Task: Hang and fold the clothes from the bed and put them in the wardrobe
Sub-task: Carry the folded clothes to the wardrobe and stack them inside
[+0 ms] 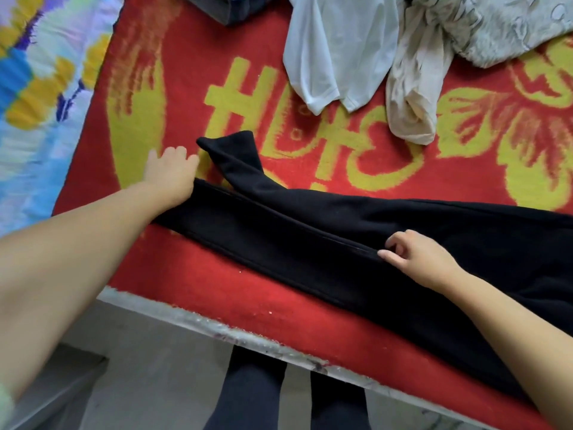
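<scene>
Black trousers (310, 243) lie stretched across the near side of the bed, legs pointing left, one leg end bent up toward the middle. My left hand (173, 172) lies flat with straight fingers at the end of the lower leg, pressing on the red blanket (192, 274) and the trouser hem. My right hand (415, 259) rests on the trousers at mid-length, thumb and forefinger pinching the fabric along a seam. A white garment (335, 54) and a cream garment (412, 97) lie crumpled at the far side.
A grey patterned cloth (502, 29) sits at the top right and a dark folded item (235, 7) at the top. Colourful bedding (40, 88) lies along the left. The bed's edge (248, 336) runs in front of my legs.
</scene>
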Tool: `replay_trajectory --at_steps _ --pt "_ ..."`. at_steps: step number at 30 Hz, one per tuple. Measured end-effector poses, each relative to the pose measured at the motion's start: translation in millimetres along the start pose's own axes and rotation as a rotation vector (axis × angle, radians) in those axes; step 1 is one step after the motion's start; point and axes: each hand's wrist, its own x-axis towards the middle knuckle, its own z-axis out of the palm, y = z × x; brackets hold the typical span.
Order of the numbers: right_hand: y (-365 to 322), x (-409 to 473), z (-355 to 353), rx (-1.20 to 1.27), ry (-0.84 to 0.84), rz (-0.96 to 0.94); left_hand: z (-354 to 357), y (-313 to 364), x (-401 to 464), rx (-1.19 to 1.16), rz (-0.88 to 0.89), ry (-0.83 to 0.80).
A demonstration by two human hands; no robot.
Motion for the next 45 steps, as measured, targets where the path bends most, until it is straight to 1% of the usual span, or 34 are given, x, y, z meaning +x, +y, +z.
replay_trajectory --at_steps 1,2,3,4,5,6,8,9,10,11,12,13,14,16,17,18,19,21,23,25,27,29,30,31,32,33,34,35,36,37,39,41,42,45 --pt "-9.1 8.5 -6.4 0.085 0.136 -0.049 -5.1 2.2 6.3 -0.088 0.042 0.167" --pt "-16.8 19.9 -11.9 0.115 0.265 -0.083 -11.9 6.6 12.5 -0.161 0.135 0.328" --pt "-23.3 33.4 -17.4 0.095 0.337 -0.091 -19.1 13.8 19.1 -0.218 0.251 0.444" --pt "-28.7 47.2 -22.3 0.023 0.324 -0.069 -25.0 22.9 26.6 -0.253 0.379 0.475" --pt "-32.4 61.4 -24.7 -0.079 0.230 -0.030 -28.6 33.2 35.2 -0.252 0.498 0.401" --pt "-35.6 73.2 -26.2 -0.172 0.100 0.020 -29.5 44.7 41.4 -0.231 0.590 0.233" --pt "-46.0 90.9 -31.1 -0.317 -0.098 0.107 -25.3 64.4 50.7 -0.075 0.630 -0.191" --pt "-51.0 97.6 -35.1 -0.365 -0.170 0.124 -23.0 69.7 55.8 0.013 0.617 -0.300" --pt "-54.8 99.9 -38.6 -0.372 -0.233 0.127 -21.1 71.4 59.6 0.069 0.599 -0.333" --pt "-57.0 99.4 -42.3 -0.352 -0.258 0.123 -20.3 69.1 61.3 0.098 0.568 -0.322" --pt "-54.7 96.6 -45.0 -0.296 -0.213 0.128 -19.1 63.8 62.2 0.110 0.540 -0.291" --pt "-50.1 91.9 -49.5 -0.204 -0.095 0.142 -19.6 56.2 66.3 0.107 0.526 -0.242" --pt "-44.7 85.8 -53.5 -0.116 0.080 0.141 -20.6 45.6 70.7 0.065 0.497 -0.184" --pt "-34.5 72.4 -62.1 -0.028 0.413 0.117 -27.1 23.6 77.2 -0.134 0.415 -0.047" --pt "-29.4 68.0 -66.5 -0.014 0.501 0.119 -33.9 13.2 80.1 -0.235 0.388 0.046" --pt "-25.7 66.1 -70.3 -0.015 0.514 0.130 -42.6 3.6 82.3 -0.298 0.382 0.149" --pt "-24.0 65.1 -72.9 -0.030 0.457 0.136 -51.2 -5.6 83.6 -0.325 0.389 0.246" --pt "-25.4 64.0 -75.1 -0.129 0.280 0.097 -64.2 -21.8 81.6 -0.321 0.420 0.396" --pt "-32.3 57.7 -75.0 -0.224 0.160 0.029 -66.8 -32.0 67.7 -0.278 0.506 0.491" --pt "-40.6 44.2 -69.4 -0.267 0.117 -0.055 -54.5 -38.4 43.0 -0.210 0.644 0.566" --pt "-50.4 25.2 -59.4 -0.275 0.093 -0.147 -30.2 -42.5 13.8 -0.113 0.709 0.579" --pt "-59.2 7.3 -43.2 -0.310 0.036 -0.197 6.5 -43.2 -13.3 -0.040 0.683 0.533" --pt "-63.2 0.4 -31.6 -0.336 0.008 -0.208 25.0 -40.7 -24.4 -0.019 0.639 0.495" --pt "-66.7 -5.5 -18.5 -0.354 -0.017 -0.217 43.9 -36.7 -33.0 0.013 0.583 0.409" --pt "-69.9 -10.1 -5.0 -0.364 -0.049 -0.221 59.3 -31.1 -39.9 0.081 0.510 0.243" --pt "-73.2 -13.5 7.5 -0.356 -0.104 -0.219 70.8 -24.6 -44.9 0.148 0.424 0.056" --pt "-75.6 -16.3 19.2 -0.344 -0.177 -0.211 75.3 -17.1 -48.8 0.211 0.344 -0.097" --pt "-76.5 -17.8 28.6 -0.341 -0.255 -0.208 72.7 -9.6 -50.0 0.261 0.292 -0.198" --pt "-74.6 -20.1 35.9 -0.338 -0.304 -0.211 67.2 -0.2 -49.8 0.282 0.259 -0.259" --pt "-73.4 -19.6 40.0 -0.320 -0.295 -0.221 60.4 7.7 -47.4 0.298 0.242 -0.299" --pt "-66.8 -23.0 38.5 -0.227 -0.199 -0.216 40.1 28.7 -39.8 0.336 0.267 -0.353" --pt "-51.9 -30.0 28.9 -0.151 -0.084 -0.189 15.0 60.7 -32.0 0.306 0.336 -0.346" --pt "-42.1 -35.2 22.0 -0.137 -0.040 -0.169 1.6 80.9 -31.1 0.269 0.389 -0.308" --pt "-1.1 -52.6 -0.9 -0.138 0.071 -0.096 -35.1 152.0 -38.8 0.113 0.551 -0.125"
